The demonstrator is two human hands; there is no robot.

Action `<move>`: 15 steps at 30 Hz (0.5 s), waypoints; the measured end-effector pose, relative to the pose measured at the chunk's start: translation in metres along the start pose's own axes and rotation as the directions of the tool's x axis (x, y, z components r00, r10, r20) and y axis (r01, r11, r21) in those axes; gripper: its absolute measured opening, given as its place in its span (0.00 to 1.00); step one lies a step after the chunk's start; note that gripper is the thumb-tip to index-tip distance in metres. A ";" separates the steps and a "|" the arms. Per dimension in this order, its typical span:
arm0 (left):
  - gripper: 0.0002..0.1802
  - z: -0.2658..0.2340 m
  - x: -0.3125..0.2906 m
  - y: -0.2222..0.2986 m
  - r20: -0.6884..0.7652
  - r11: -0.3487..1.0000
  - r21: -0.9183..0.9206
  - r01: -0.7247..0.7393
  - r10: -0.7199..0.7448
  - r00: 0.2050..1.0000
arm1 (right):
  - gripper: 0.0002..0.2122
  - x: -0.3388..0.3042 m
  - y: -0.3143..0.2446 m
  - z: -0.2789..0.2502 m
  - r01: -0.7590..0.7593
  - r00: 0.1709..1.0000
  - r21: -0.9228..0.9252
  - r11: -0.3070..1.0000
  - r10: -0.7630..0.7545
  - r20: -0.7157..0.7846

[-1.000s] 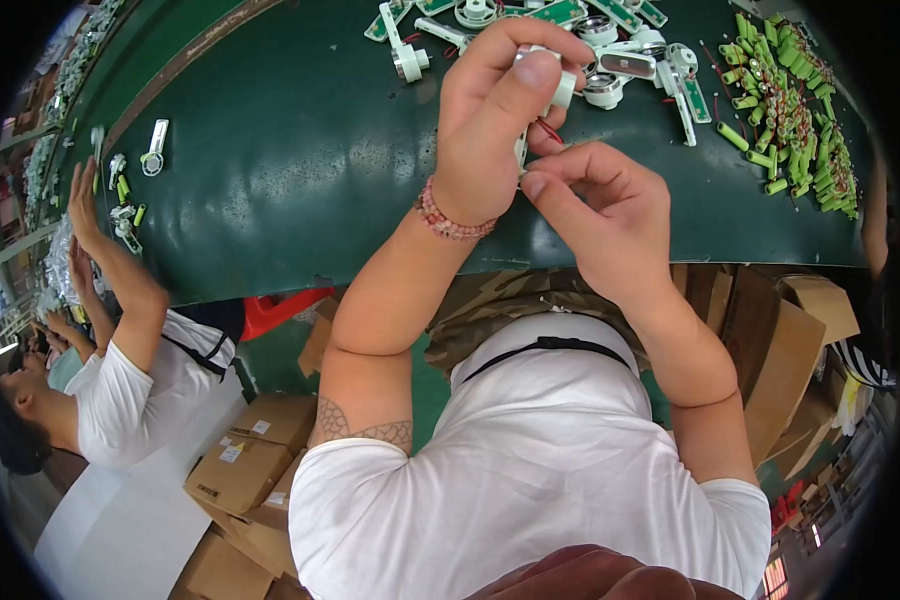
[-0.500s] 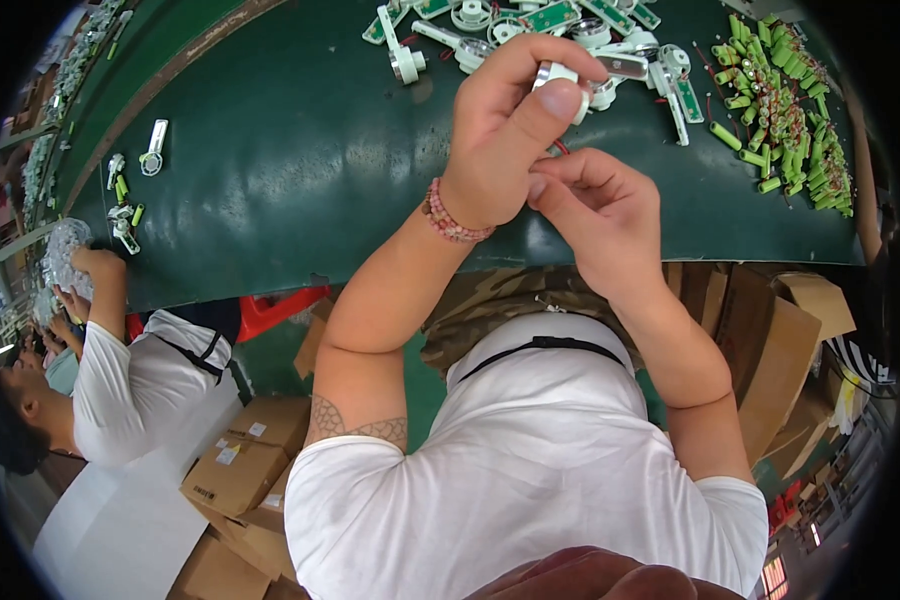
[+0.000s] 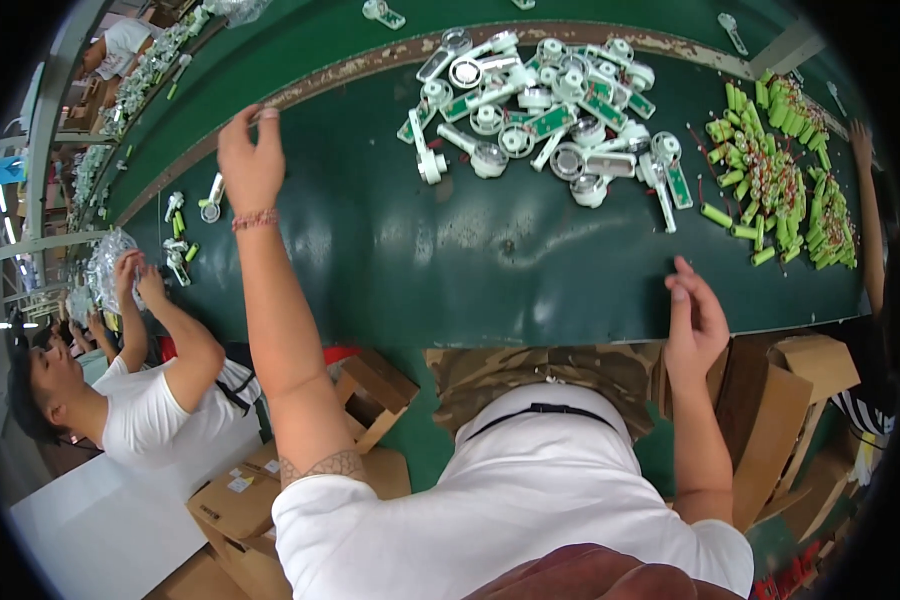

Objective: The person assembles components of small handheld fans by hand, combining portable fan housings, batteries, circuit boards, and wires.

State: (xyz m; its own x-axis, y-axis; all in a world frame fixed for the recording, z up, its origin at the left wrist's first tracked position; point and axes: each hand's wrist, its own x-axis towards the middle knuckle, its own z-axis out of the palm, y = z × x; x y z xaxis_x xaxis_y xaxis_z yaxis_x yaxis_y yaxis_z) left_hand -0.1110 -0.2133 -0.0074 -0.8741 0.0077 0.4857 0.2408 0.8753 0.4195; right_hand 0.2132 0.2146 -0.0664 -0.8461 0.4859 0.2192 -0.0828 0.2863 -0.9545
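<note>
My left hand point(image 3: 253, 165) reaches out over the left part of the green table point(image 3: 370, 255). Its thumb and fingers are apart, and I see nothing between them. Just beside it, partly behind my wrist, lies a white part with a round head point(image 3: 210, 211). My right hand point(image 3: 698, 325) hovers at the table's near edge on the right, fingers loosely curled and holding nothing that I can see. Beyond it lies a heap of white plastic parts point(image 3: 570, 85) with round heads, handles and green circuit boards. Right of the heap are many green cylindrical batteries point(image 3: 750, 170) with red wires.
A worn brown ledge point(image 3: 360, 68) runs along the table's far side, with a green strip beyond. At left, a co-worker in a white shirt point(image 3: 160, 405) handles clear plastic bags point(image 3: 108, 262). Cardboard boxes point(image 3: 770, 400) stand below the table; another person's arm point(image 3: 867, 220) shows at far right.
My hands have separated, and the white part they held is no longer in them. The left moved far left over the table; the right drew back rightward. The view has shifted too.
</note>
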 end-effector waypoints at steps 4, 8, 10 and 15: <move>0.30 0.069 0.053 0.008 0.152 0.999 0.001 0.039 -0.039 0.988 | 0.07 -0.001 0.012 -0.005 0.123 0.992 -0.070 0.990 -0.126 -0.031; 0.41 0.134 0.114 0.030 0.247 0.988 0.032 0.150 -0.153 0.957 | 0.04 0.007 -0.001 0.005 0.193 0.981 -0.154 0.969 -0.191 0.025; 0.49 0.158 0.137 0.039 0.314 0.981 0.057 0.187 -0.195 0.929 | 0.04 0.010 -0.005 0.009 0.187 0.982 -0.193 0.963 -0.187 0.016; 0.58 0.222 0.155 0.108 0.519 0.978 0.068 0.199 -0.205 0.830 | 0.05 0.017 -0.005 0.007 0.229 0.973 -0.179 0.957 -0.222 0.058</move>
State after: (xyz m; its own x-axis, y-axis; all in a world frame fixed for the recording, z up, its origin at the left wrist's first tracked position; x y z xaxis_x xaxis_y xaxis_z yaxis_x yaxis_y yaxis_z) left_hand -0.3146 -0.0096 -0.0570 -0.9936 0.0783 -0.0814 0.0330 0.8903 0.4541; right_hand 0.1954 0.2157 -0.0588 -0.8357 0.3611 0.4138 -0.1789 0.5334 -0.8267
